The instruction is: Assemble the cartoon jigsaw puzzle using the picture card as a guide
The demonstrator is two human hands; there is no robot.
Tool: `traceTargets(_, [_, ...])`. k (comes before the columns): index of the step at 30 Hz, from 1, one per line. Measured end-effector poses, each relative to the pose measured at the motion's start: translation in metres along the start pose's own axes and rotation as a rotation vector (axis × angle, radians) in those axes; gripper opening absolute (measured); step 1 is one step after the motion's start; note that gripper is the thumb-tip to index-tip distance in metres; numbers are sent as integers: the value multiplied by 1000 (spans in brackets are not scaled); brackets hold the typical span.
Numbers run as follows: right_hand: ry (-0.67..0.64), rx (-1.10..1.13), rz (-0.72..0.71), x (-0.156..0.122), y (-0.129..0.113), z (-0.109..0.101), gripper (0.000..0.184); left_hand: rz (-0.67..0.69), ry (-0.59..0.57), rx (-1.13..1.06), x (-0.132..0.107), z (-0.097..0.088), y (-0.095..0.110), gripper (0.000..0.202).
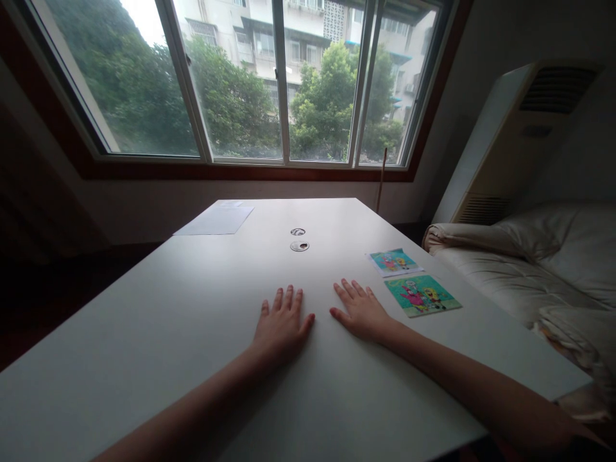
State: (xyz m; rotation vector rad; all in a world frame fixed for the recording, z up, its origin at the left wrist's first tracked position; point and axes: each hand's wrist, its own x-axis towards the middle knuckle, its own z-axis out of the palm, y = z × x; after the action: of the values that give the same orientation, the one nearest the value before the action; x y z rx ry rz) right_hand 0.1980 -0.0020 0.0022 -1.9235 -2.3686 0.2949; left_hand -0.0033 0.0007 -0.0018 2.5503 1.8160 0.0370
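Observation:
My left hand (pixel 282 323) lies flat, palm down, on the white table (pixel 183 308), fingers stretched out and holding nothing. My right hand (pixel 360 310) rests flat beside it, a short gap between the two thumbs, also holding nothing. Just right of my right hand lies a green cartoon picture card (pixel 422 295). A smaller cartoon picture card (pixel 394 261) lies a little farther away, behind the first. Neither hand touches a card.
Two round metal cable grommets (pixel 299 239) sit in the table's middle. A sheet of white paper (pixel 214 219) lies at the far left corner. A bed with pale bedding (pixel 539 263) stands right of the table, a white air conditioner (pixel 520 141) behind it. A large window (pixel 283 83) faces me.

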Motion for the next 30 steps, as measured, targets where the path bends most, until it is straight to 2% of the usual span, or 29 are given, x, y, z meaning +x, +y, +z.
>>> traceTargets(2, [27, 19, -66, 3, 6, -5, 69, 1, 2, 2, 0, 1, -1, 63])
traceTargets(6, [54, 132, -219, 10, 37, -30, 43, 5, 0, 1, 1, 1, -2, 63])
traceTargets(8, [57, 145, -159, 13, 64, -45, 37, 6, -1, -1, 1, 1, -2, 63])
traceTargets(11, [21, 5, 116, 13, 111, -65, 32, 7, -1, -2, 1, 0, -1, 64])
traceTargets(14, [-20, -37, 285, 8, 156, -77, 33, 6, 2, -2, 1, 0, 0, 64])
traceTargets(19, [-116, 25, 359, -2, 206, -77, 49, 2, 3, -3, 1, 0, 0, 63])
traceTargets(22, [-145, 65, 352, -5, 219, -74, 58, 3, 4, -5, 1, 0, 0, 63])
traceTargets(25, [-181, 103, 304, -3, 216, -72, 59, 4, 3, -6, 0, -2, 1, 63])
traceTargets(27, [-219, 120, 240, 1, 203, -70, 59, 3, 0, -7, 0, -2, 1, 63])
traceTargets(30, [-241, 106, 115, 8, 171, -64, 55, 1, -4, -14, -1, -2, 1, 63])
